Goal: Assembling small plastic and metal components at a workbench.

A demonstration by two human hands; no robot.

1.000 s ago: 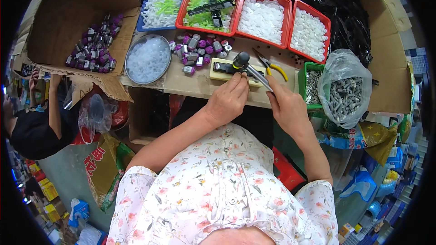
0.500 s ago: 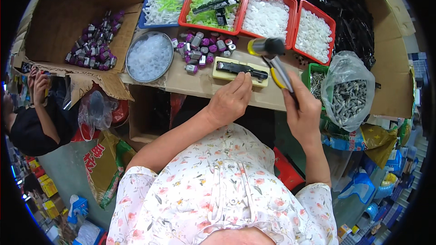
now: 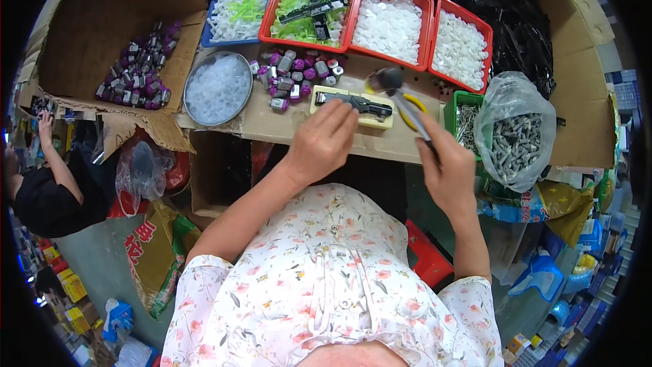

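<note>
Your right hand is clenched around the handle of a small hammer, whose dark round head sits up and to the left of your fist, just above the far end of the yellow block. Your left hand has its fingers laid on the near edge of that block, pressing down rather than closing around anything. On top of the block, just beyond your left fingertips, lies a black elongated part, running left to right.

Just past your left hand, on the cardboard worktop, a loose cluster of grey-and-purple small pieces is scattered. Left of that sits a round metal dish of clear bits. Beyond these stand a blue tray of white and green pieces, then three red trays: one with green pieces and black parts, and two with white pieces.

Immediately right of your hammer hand there is a small green bin of metal pins, touching a clear plastic bag filled with grey metal parts. A yellow ring lies under the hammer handle.

Far left of your hands, an open cardboard box holds more grey-and-purple pieces. Another person in black is at the left edge, well apart from you.
</note>
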